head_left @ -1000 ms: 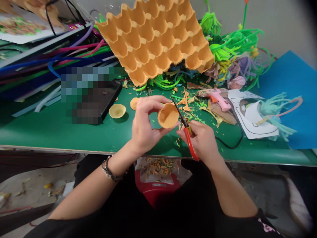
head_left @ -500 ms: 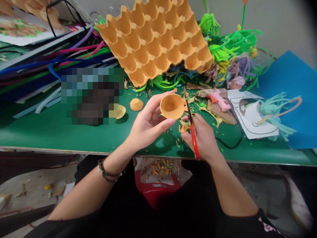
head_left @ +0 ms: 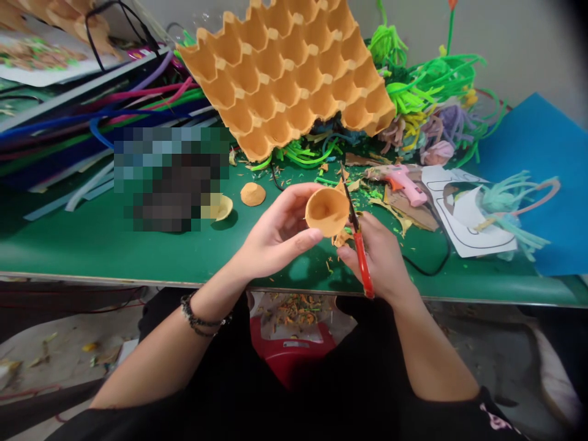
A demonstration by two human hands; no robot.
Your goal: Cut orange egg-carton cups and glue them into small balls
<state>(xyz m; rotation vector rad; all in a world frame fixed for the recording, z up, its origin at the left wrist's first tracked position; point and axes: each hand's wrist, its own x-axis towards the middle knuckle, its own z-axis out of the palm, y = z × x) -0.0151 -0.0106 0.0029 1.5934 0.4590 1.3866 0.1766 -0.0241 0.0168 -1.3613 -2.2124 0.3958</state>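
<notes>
My left hand (head_left: 280, 233) grips an orange-tan egg carton cup (head_left: 327, 212) between thumb and fingers, its hollow side facing me. My right hand (head_left: 379, 254) is closed round red-handled scissors (head_left: 362, 257), whose dark blades point away from me, close beside the cup's right rim. Whether the blades touch the cup I cannot tell. Two more cut cups lie left of my left hand: one domed cup (head_left: 252, 194) upside down, and a paler cup (head_left: 223, 208) partly covered by a blurred patch. Behind them leans a large egg tray (head_left: 294, 67) with a notch in its lower edge.
A pink glue gun (head_left: 408, 187) lies at right on cardboard scraps, near a cut white paper (head_left: 482, 226) and a blue sheet (head_left: 535, 184). Bundles of green pipe cleaners (head_left: 441, 79) stand behind. Coloured strips (head_left: 151, 101) fill the left. Below the table edge is a red stool (head_left: 294, 352).
My left hand has moved the cup slightly down and to the right, turning it a little. The scissors stay in my right hand, shifted slightly.
</notes>
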